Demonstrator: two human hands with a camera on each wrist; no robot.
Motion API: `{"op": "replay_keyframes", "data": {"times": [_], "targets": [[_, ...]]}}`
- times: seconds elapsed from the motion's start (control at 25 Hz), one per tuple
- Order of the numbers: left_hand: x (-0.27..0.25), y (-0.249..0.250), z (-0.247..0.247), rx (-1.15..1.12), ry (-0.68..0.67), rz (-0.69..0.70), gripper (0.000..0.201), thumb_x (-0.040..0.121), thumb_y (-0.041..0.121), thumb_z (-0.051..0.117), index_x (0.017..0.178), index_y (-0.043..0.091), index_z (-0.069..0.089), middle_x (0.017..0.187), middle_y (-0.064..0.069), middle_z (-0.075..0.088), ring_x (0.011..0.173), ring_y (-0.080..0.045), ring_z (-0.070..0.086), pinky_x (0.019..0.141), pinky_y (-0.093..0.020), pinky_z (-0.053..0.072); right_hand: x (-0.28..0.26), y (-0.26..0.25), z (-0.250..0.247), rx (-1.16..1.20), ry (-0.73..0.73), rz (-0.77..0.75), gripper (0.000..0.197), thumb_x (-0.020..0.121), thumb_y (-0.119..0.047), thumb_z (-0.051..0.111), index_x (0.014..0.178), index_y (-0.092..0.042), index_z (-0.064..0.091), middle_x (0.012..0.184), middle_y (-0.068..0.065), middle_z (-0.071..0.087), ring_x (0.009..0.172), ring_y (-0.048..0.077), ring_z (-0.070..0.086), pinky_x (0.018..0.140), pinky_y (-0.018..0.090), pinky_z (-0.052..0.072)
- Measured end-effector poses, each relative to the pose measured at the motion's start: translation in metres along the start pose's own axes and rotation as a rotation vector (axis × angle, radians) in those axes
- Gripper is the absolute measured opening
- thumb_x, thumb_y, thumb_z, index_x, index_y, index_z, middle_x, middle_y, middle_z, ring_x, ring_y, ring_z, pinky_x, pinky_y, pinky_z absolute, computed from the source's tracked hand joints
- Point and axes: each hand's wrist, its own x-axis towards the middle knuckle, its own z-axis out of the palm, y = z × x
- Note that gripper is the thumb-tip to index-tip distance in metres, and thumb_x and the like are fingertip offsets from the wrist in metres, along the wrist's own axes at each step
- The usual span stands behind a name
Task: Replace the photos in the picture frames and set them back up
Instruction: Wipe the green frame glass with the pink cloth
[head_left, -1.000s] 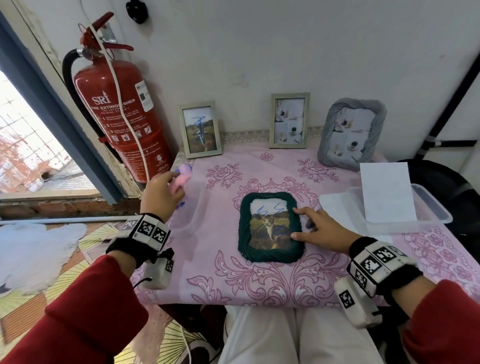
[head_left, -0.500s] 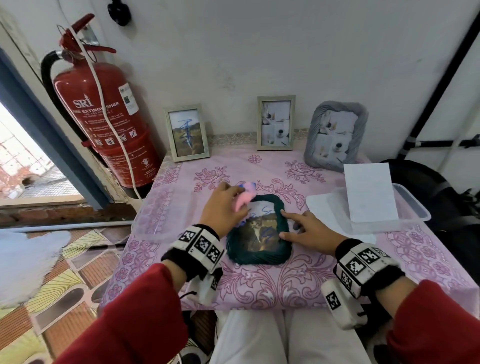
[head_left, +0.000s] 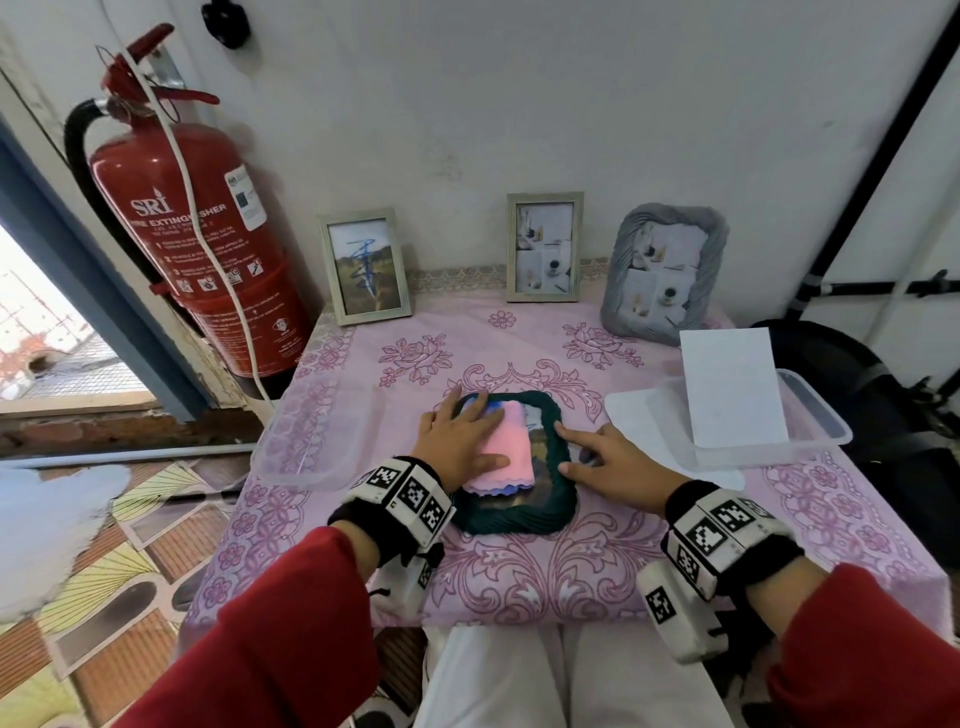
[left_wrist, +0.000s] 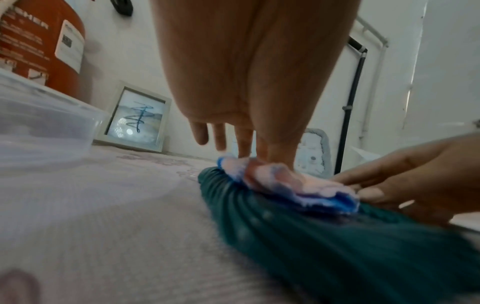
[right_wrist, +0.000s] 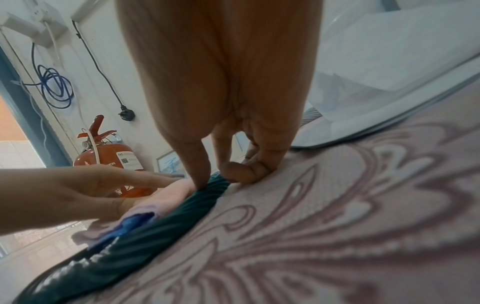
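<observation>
A dark green ribbed picture frame (head_left: 519, 519) lies flat, photo side up, in the middle of the pink tablecloth. A folded pink cloth with blue edging (head_left: 506, 447) covers most of its glass. My left hand (head_left: 460, 434) lies flat on the cloth with straight fingers and presses it down; in the left wrist view the cloth (left_wrist: 285, 185) bunches under the hand on the frame (left_wrist: 324, 236). My right hand (head_left: 597, 457) rests on the frame's right rim with index finger and thumb spread. In the right wrist view its index fingertip (right_wrist: 200, 183) touches the rim (right_wrist: 155, 236).
Three frames stand against the back wall: a pale one (head_left: 366, 265), another pale one (head_left: 544, 247), a grey ribbed one (head_left: 662, 280). A clear tub (head_left: 826, 415) holding white paper (head_left: 732, 387) sits right; another clear tub (head_left: 311, 431) left. A red fire extinguisher (head_left: 202, 249) hangs beyond.
My left hand carried the pink cloth from the table's left edge to the green frame and now lies flat on it. The right hand has stayed on the frame's right rim.
</observation>
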Motion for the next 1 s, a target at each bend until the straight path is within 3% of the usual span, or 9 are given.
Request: {"op": "replay_keyframes", "data": {"times": [0.12,0.2,0.4,0.56,0.64,0.72,0.8,0.92,1.0], "targets": [[0.002,-0.002,0.006,0.031,-0.078,0.025,0.075,0.094,0.051,0.037,0.15,0.022,-0.003,0.159,-0.003,-0.006,0.147,-0.02,-0.007,0.117,-0.046,-0.007,-0.002,-0.002,0.0,-0.001,-0.008,-0.003,0.058,0.092,-0.027,0.057,0.144,-0.022,0.032,0.1,0.006,0.035,0.091,0.013,0.046,0.085,0.011,0.03],[0.002,-0.002,0.01,0.008,-0.086,0.068,0.077,0.093,0.053,0.037,0.149,0.021,-0.005,0.158,-0.003,-0.008,0.147,-0.021,-0.008,0.116,-0.046,-0.008,-0.003,-0.004,-0.002,0.0,-0.01,0.005,0.058,0.092,-0.027,0.057,0.144,-0.022,0.032,0.101,0.007,0.035,0.092,0.014,0.046,0.087,0.012,0.03],[-0.007,-0.014,0.003,-0.158,-0.015,0.093,0.1,0.082,0.061,0.053,0.148,0.024,-0.012,0.156,0.001,-0.02,0.145,-0.02,-0.016,0.117,-0.046,-0.009,-0.008,-0.011,-0.003,-0.048,-0.058,0.011,0.06,0.094,-0.027,0.051,0.148,-0.021,0.023,0.105,0.007,0.032,0.094,0.015,0.044,0.089,0.011,0.028],[-0.016,-0.037,-0.013,-0.068,-0.164,0.054,0.134,0.059,0.073,0.065,0.147,0.012,-0.016,0.156,-0.006,-0.022,0.144,-0.022,-0.02,0.119,-0.043,-0.008,-0.006,-0.031,-0.013,-0.245,-0.175,0.123,0.063,0.094,-0.031,0.05,0.147,-0.017,0.02,0.126,0.018,0.033,0.115,0.031,0.045,0.102,0.029,0.034],[-0.018,-0.041,-0.015,-0.048,-0.221,0.063,0.132,0.062,0.067,0.07,0.147,0.013,-0.016,0.156,-0.006,-0.02,0.144,-0.021,-0.02,0.119,-0.042,-0.01,-0.002,-0.05,-0.014,-0.477,-0.014,0.077,0.053,0.092,-0.028,0.048,0.14,-0.011,0.03,0.132,0.02,0.035,0.122,0.036,0.04,0.101,0.039,0.036],[-0.019,-0.042,-0.015,-0.091,-0.22,0.063,0.126,0.068,0.054,0.074,0.148,0.016,-0.015,0.157,-0.003,-0.019,0.144,-0.018,-0.02,0.117,-0.041,-0.012,0.002,-0.073,-0.007,-0.533,0.145,-0.107,0.046,0.091,-0.024,0.047,0.134,-0.01,0.038,0.128,0.015,0.042,0.119,0.031,0.041,0.098,0.039,0.036],[-0.017,-0.042,-0.013,-0.109,-0.228,0.055,0.124,0.069,0.05,0.075,0.148,0.018,-0.014,0.157,-0.002,-0.017,0.144,-0.017,-0.019,0.117,-0.04,-0.011,0.009,-0.089,0.006,-0.494,0.078,-0.253,0.048,0.092,-0.031,0.049,0.135,-0.011,0.04,0.129,0.011,0.045,0.121,0.027,0.041,0.102,0.037,0.035],[-0.013,-0.045,-0.007,-0.116,-0.224,0.055,0.124,0.067,0.051,0.077,0.149,0.02,-0.011,0.157,0.0,-0.014,0.145,-0.015,-0.015,0.117,-0.038,-0.006,0.021,-0.092,0.026,-0.62,-0.141,-0.21,0.062,0.089,-0.045,0.054,0.137,-0.008,0.039,0.134,0.013,0.043,0.125,0.028,0.039,0.105,0.037,0.031],[-0.011,-0.05,-0.005,-0.14,-0.203,0.065,0.125,0.065,0.052,0.078,0.149,0.022,-0.009,0.158,0.001,-0.011,0.145,-0.014,-0.013,0.117,-0.036,-0.004,0.032,-0.089,0.029,-0.669,-0.116,-0.2,0.062,0.087,-0.044,0.056,0.136,-0.009,0.039,0.133,0.012,0.043,0.124,0.027,0.039,0.102,0.036,0.032]]}}
